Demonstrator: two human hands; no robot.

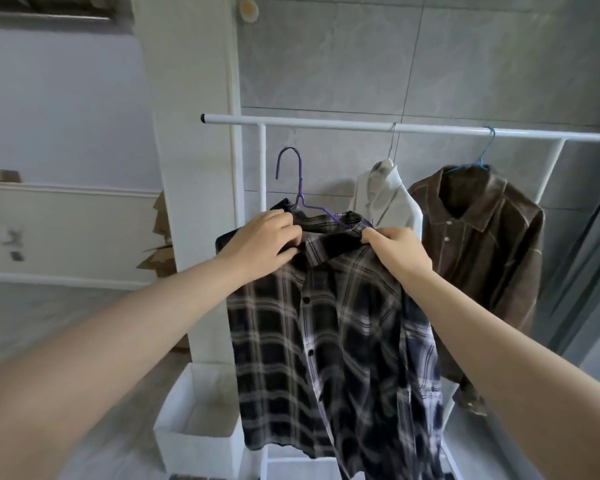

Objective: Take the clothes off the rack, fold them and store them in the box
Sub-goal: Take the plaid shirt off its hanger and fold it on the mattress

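A dark plaid shirt (329,327) hangs free of the white rack (361,127), held up in the air below the left end of the rail, still on its purple hanger (300,188), whose hook points upward with open space all around it. The person's left hand (260,245) grips the shirt's shoulder at the collar on one side; the right hand (397,251) pinches the collar and cloth on the other, so the garment hangs straight down from between the two hands, its long axis vertical and its hem near the floor. The hanger sits just above and between both hands, slightly nearer the left one, which looks the better placed to draw it out through the neck. Directly below and to the left stands an open white box (201,410), against the rack's left upright, apparently empty from this angle. Further right along the rail, a pale shirt (392,202) and a brown jacket (478,244) remain hung, close beside the plaid but not touching it. Room to fold seems to lie leftward, toward the bare floor.
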